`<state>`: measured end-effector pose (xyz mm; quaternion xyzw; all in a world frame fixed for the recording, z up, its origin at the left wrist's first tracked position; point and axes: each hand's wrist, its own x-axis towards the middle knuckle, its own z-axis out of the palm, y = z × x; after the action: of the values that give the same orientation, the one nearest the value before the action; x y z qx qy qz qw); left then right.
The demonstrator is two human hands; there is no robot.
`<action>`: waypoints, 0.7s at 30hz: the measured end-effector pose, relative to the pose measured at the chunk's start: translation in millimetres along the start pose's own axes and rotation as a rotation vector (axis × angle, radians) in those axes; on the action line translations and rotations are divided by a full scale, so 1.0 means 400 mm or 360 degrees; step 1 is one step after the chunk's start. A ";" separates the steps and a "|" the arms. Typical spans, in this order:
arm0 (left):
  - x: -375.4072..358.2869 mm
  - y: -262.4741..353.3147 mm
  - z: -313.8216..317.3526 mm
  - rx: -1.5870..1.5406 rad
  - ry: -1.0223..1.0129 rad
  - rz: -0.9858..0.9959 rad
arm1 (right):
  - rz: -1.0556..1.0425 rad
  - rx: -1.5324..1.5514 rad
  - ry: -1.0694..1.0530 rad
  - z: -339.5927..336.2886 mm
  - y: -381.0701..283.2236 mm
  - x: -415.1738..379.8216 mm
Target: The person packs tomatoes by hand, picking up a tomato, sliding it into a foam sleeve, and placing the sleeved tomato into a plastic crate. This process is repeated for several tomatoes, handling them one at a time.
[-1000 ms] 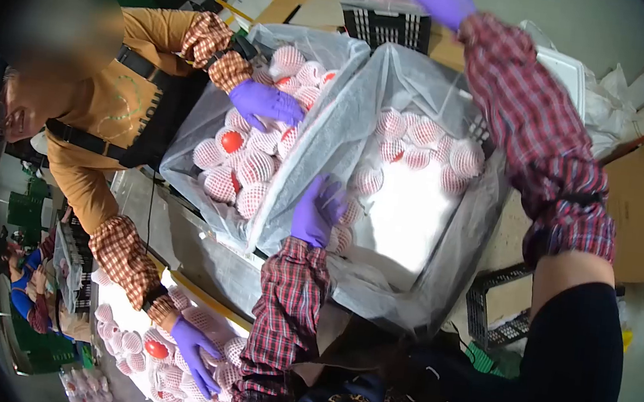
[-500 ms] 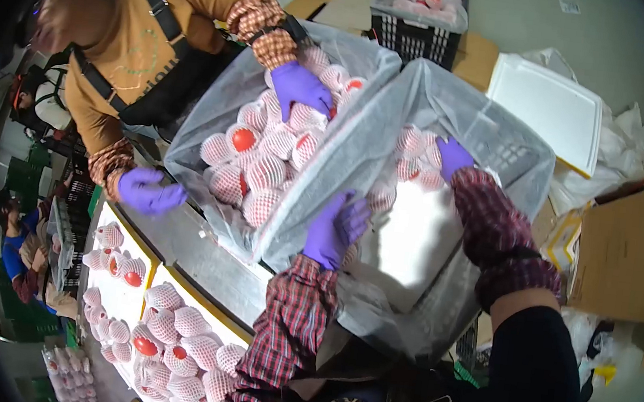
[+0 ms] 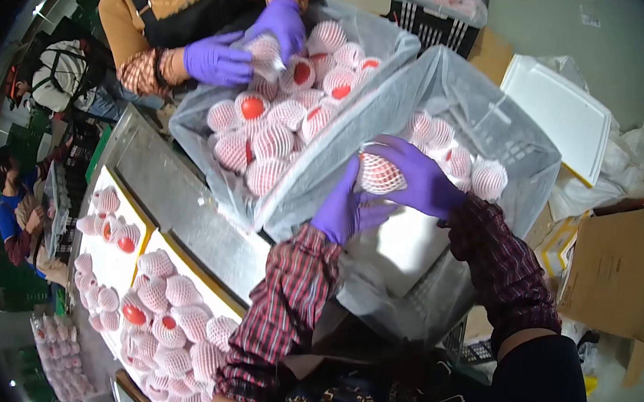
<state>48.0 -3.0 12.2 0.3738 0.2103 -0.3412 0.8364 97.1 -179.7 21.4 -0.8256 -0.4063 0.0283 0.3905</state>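
Observation:
In the head view, my gloved right hand (image 3: pixel 424 179) is closed over a red fruit in a white foam net (image 3: pixel 381 175), above the right lined crate (image 3: pixel 527 177). My left hand (image 3: pixel 343 213) is just below and left of that fruit, thumb up and fingers stretched out; whether it touches the fruit is hard to tell. In this crate, several netted fruits (image 3: pixel 490 179) lie along the far side, beside a bare white surface (image 3: pixel 400 246).
A co-worker's purple-gloved hands (image 3: pixel 223 59) hold a netted fruit over the left lined crate (image 3: pixel 276 216), which is full of fruit. White trays of netted fruit (image 3: pixel 181 320) stand at lower left. A cardboard box (image 3: pixel 624 271) and a white lid (image 3: pixel 558 117) are at right.
My right hand has moved left from the crate's far side and now holds a netted fruit close to my left hand. The co-worker's hands have come together around a fruit.

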 end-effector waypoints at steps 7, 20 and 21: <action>0.002 -0.017 -0.001 0.0094 0.0073 0.0722 | 0.0243 0.0129 0.0587 0.019 -0.068 -0.015; 0.043 -0.026 -0.021 0.0185 -0.0079 0.0950 | 0.0557 0.0813 0.0751 0.079 0.031 -0.002; 0.039 -0.020 -0.023 0.0039 -0.0113 0.0812 | 0.0665 0.1156 0.0778 0.077 0.048 -0.005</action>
<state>51.9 -6.1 -6.9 0.4126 0.0757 -0.1346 0.8977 96.9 -169.1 -13.3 -0.6822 -0.0921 0.0512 0.7235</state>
